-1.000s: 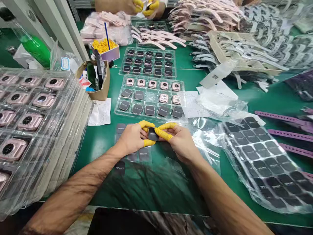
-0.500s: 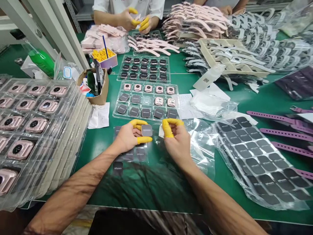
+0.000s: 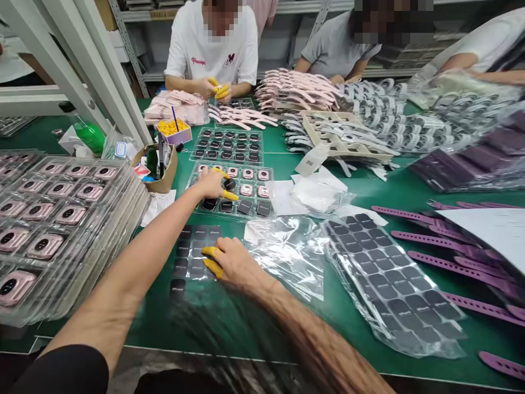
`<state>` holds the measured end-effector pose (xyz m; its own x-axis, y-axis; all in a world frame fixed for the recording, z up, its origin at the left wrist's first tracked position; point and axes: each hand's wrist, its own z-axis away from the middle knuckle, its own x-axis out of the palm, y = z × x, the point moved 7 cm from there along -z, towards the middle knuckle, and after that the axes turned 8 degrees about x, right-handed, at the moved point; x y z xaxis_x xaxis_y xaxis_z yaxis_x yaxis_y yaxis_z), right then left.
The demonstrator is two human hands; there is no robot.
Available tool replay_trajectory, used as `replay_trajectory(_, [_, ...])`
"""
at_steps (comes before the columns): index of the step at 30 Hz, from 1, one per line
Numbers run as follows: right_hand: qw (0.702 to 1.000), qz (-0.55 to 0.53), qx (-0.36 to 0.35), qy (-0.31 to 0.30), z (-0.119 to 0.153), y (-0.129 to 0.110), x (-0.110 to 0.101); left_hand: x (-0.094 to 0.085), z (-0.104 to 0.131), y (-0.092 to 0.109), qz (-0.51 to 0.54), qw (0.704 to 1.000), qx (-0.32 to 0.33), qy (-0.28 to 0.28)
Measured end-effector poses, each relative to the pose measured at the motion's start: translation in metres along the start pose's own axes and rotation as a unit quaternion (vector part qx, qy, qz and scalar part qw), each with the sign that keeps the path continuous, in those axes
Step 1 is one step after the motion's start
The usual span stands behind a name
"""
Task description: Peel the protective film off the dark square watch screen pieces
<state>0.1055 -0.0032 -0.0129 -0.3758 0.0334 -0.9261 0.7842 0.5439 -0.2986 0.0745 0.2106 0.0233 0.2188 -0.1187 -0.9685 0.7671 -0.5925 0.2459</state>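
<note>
My left hand (image 3: 212, 185), with yellow finger cots, reaches over a clear plastic tray (image 3: 268, 207) of square watch cases. Its thumb and index finger are spread on either side of a dark-faced watch case (image 3: 230, 184) lying in the middle row. Nearer me, my right hand (image 3: 233, 260), also in yellow finger cots, rests at a sheet of dark square stickers (image 3: 182, 250). Thumb and forefinger stand apart at the sheet's right side, and nothing shows between them. The left hand covers part of the tray's left side.
Stacked trays of pink watch cases (image 3: 45, 246) stand left. Another tray (image 3: 227, 146) lies behind mine. To the right are bagged sticker sheets (image 3: 394, 273), a clear bag (image 3: 295, 257) and purple straps (image 3: 455, 262). A cardboard box (image 3: 166, 178) sits left. Co-workers (image 3: 211, 60) sit opposite.
My left hand has carried the dark-faced watch case forward into the tray. My right hand has moved left and down to the sticker sheet. The head view has tilted up.
</note>
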Motion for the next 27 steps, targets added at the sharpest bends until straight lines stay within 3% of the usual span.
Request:
replay_trajectory(2, [1.0, 0.012, -0.001, -0.005, 0.0, 0.001, 0.001, -0.006, -0.009, 0.01, -0.057, 0.998, 0.022, 0.027])
replay_trajectory(4, [1.0, 0.013, -0.002, -0.01, 0.0, 0.0, 0.002, -0.009, -0.017, 0.034, -0.099, 0.99, 0.098, 0.034])
replay_trajectory(6, [1.0, 0.004, 0.0, -0.012, 0.0, 0.0, 0.003, 0.001, -0.029, 0.058, -0.128, 0.977, 0.164, -0.043])
replay_trajectory(9, [1.0, -0.005, 0.004, -0.016, 0.0, 0.0, 0.003, 0.016, -0.047, 0.075, -0.143, 0.959, 0.181, -0.163])
replay_trajectory(14, [1.0, -0.009, 0.004, -0.022, -0.001, 0.004, 0.003, 0.021, -0.055, 0.082, -0.09, 0.962, 0.198, -0.167])
replay_trajectory(19, [1.0, -0.025, -0.018, 0.0, 0.001, -0.002, -0.006, 0.019, -0.019, 0.069, -0.074, 0.972, 0.202, -0.091])
replay_trajectory(22, [0.989, -0.118, -0.035, 0.086, 0.006, -0.007, -0.033, 0.005, 0.022, 0.062, 0.047, 0.986, 0.149, 0.064])
replay_trajectory(24, [0.958, -0.193, 0.003, 0.211, 0.012, 0.005, -0.064, -0.005, 0.059, 0.051, 0.24, 0.949, 0.077, 0.192])
replay_trajectory(25, [0.937, -0.215, 0.033, 0.273, 0.016, 0.015, -0.078, -0.002, 0.078, 0.048, 0.349, 0.913, 0.045, 0.205])
replay_trajectory(27, [0.917, -0.225, 0.064, 0.323, 0.019, 0.032, -0.096, 0.016, 0.109, 0.049, 0.538, 0.833, -0.007, 0.13])
